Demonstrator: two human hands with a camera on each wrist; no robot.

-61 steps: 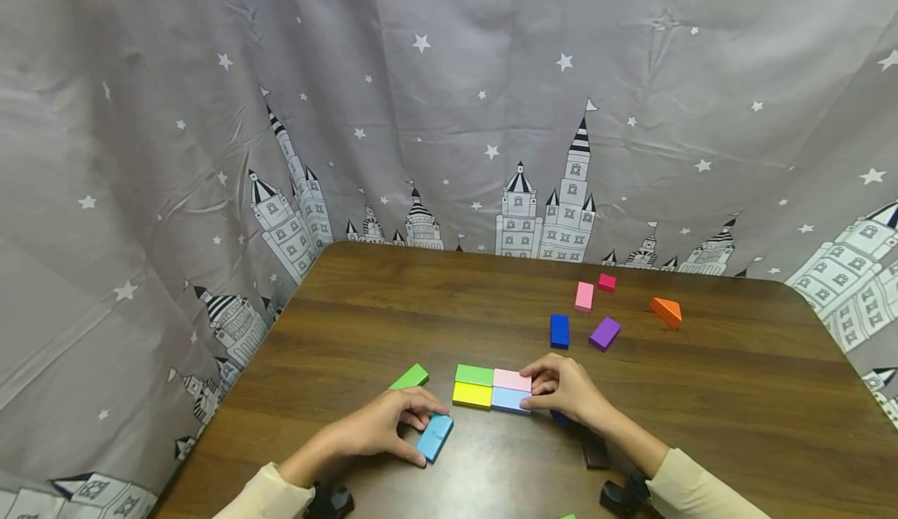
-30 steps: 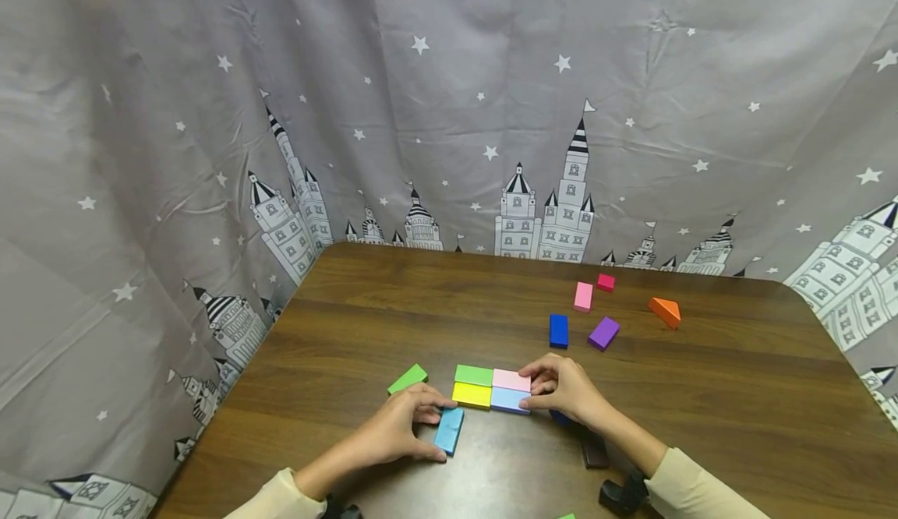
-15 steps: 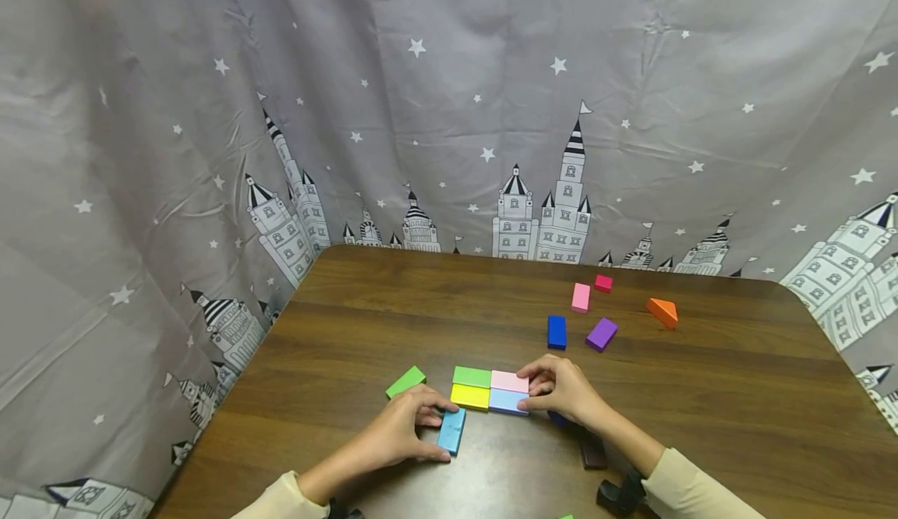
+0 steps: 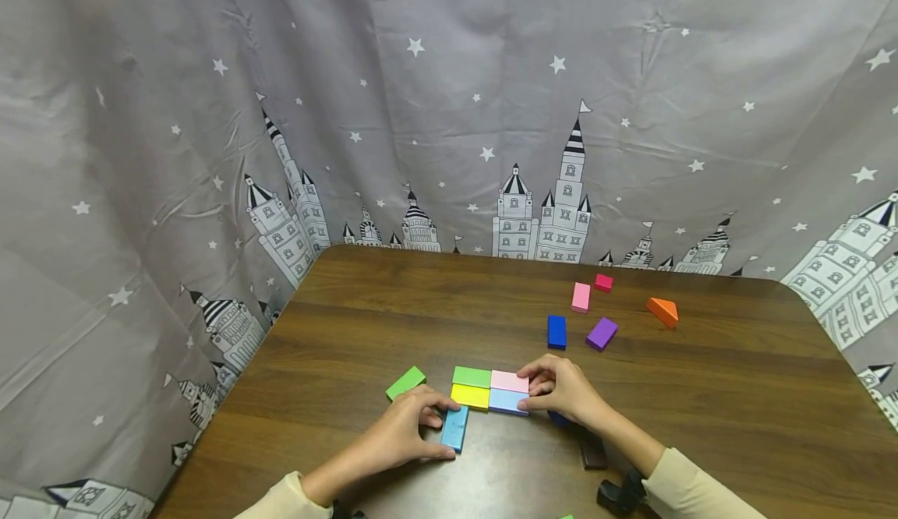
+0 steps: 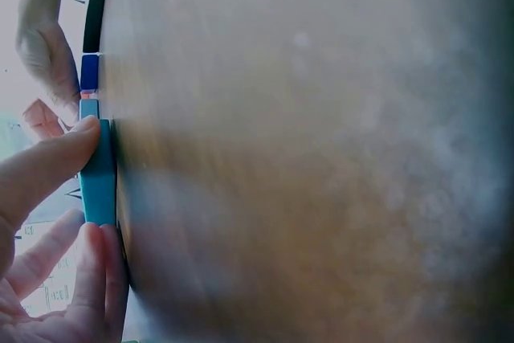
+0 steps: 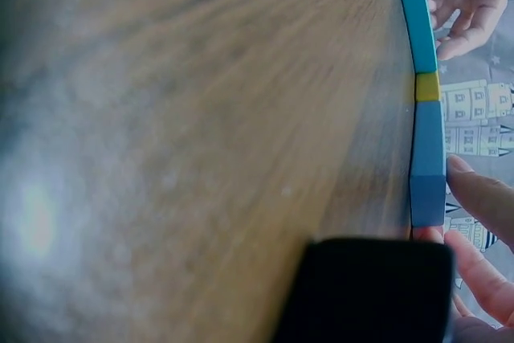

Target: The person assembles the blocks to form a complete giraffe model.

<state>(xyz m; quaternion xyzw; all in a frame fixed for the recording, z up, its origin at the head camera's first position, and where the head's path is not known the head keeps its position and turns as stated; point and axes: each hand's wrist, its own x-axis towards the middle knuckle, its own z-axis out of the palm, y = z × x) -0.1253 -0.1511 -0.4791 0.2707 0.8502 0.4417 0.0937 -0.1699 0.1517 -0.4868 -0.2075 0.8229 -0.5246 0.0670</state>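
Observation:
Four-cornered block group: a light-green block [image 4: 472,377], a yellow block [image 4: 470,397], a pale-pink block [image 4: 510,381] and a periwinkle block [image 4: 508,401] lie flat, side by side. My right hand [image 4: 561,389] pinches the right end of the pair, index finger at the pink block and thumb at the periwinkle one. Just in front of the yellow block, my left hand [image 4: 410,429] holds a sky-blue block [image 4: 455,428] by its two ends, lengthwise away from me and slightly slanted. In the left wrist view, thumb and fingers grip this sky-blue block [image 5: 98,178] at opposite ends.
Left of the group lies a green block [image 4: 405,383]. Farther back are a blue block [image 4: 556,333], a purple block [image 4: 602,334], a pink block [image 4: 581,298], a red block [image 4: 603,283] and an orange triangular block [image 4: 662,312]. A dark block [image 4: 593,453] sits below my right wrist.
My left hand has slid the sky-blue block rightward and slightly away from me, up near the yellow block's front edge. The right hand keeps its place at the group's right end.

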